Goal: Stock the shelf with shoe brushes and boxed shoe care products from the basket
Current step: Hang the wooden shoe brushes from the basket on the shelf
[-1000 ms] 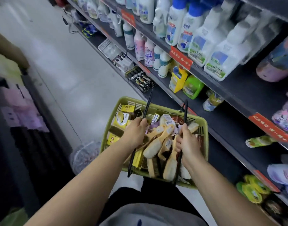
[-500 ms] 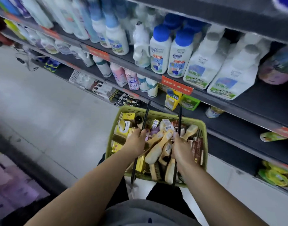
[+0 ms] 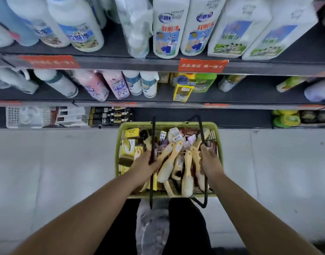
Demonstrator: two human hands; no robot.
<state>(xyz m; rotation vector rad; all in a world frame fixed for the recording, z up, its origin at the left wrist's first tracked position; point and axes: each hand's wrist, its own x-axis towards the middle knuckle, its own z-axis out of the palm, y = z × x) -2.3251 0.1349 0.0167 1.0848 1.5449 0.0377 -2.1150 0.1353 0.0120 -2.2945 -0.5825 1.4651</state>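
Our left hand (image 3: 146, 163) curls round the left handle (image 3: 153, 137), our right hand (image 3: 210, 161) round the right handle (image 3: 200, 126). Between them hangs the green basket (image 3: 135, 124), full of wooden shoe brushes (image 3: 166, 169) and yellow boxes (image 3: 129, 149), just before the bottom shelf (image 3: 204, 117).

The basket (image 3: 169, 123), carried by the left grip (image 3: 146, 165) and right grip (image 3: 210, 161), now hangs square on to the shelving instead of angled along the aisle. Its far rim, beyond both grips, comes close to the bottom shelf (image 3: 204, 116). The black boxes (image 3: 110, 116) now lie beyond and left of the left grip. A plastic-wrapped bundle (image 3: 152, 230) now shows on the floor behind the grips.
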